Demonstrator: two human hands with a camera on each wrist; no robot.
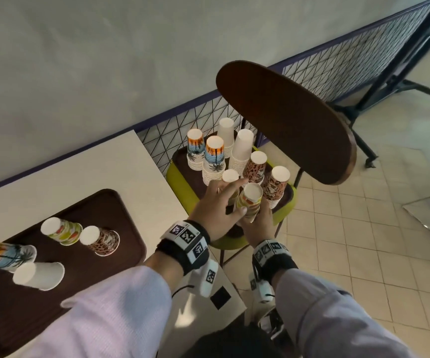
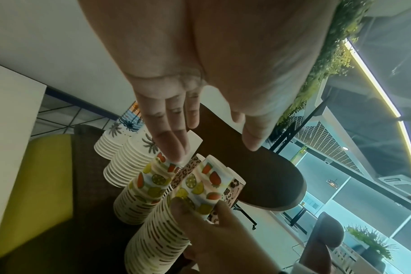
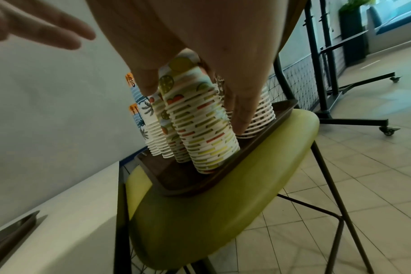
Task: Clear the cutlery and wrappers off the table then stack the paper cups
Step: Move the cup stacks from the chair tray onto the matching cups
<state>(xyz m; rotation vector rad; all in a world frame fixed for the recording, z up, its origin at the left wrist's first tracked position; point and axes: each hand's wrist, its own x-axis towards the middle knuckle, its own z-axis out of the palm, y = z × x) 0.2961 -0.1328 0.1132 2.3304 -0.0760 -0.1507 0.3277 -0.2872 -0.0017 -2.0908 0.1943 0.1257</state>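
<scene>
On the chair (image 1: 180, 177) right of the table (image 1: 92, 171), a brown tray (image 3: 188, 183) carries about eight stacks of upturned cups; stacking step in hand, no cutlery or wrappers in view. Right hand (image 1: 257, 223) wraps the fruit stack (image 3: 200, 129) low on its side, thumb one side, fingers the other, stack base on the tray. Left hand (image 1: 216, 210) is spread flat, fingers straight, tips on top of the second fruit stack (image 2: 150, 185) just beside it, gripping nothing. Looks like a steady-and-square move. Next move, my read: fetch the four loose cups on the table tray (image 1: 121, 210) — fruit cup (image 1: 63, 230), leopard cup (image 1: 100, 240), palm cup (image 1: 4, 255), white cup (image 1: 38, 275) — and drop each on its matching stack. In the way: palm stacks (image 1: 206, 156), white stacks (image 1: 234, 148), leopard stacks (image 1: 265, 177) packed tight, near touching; a nudge could topple them. Chair back (image 1: 286, 125) overhangs the far side
</scene>
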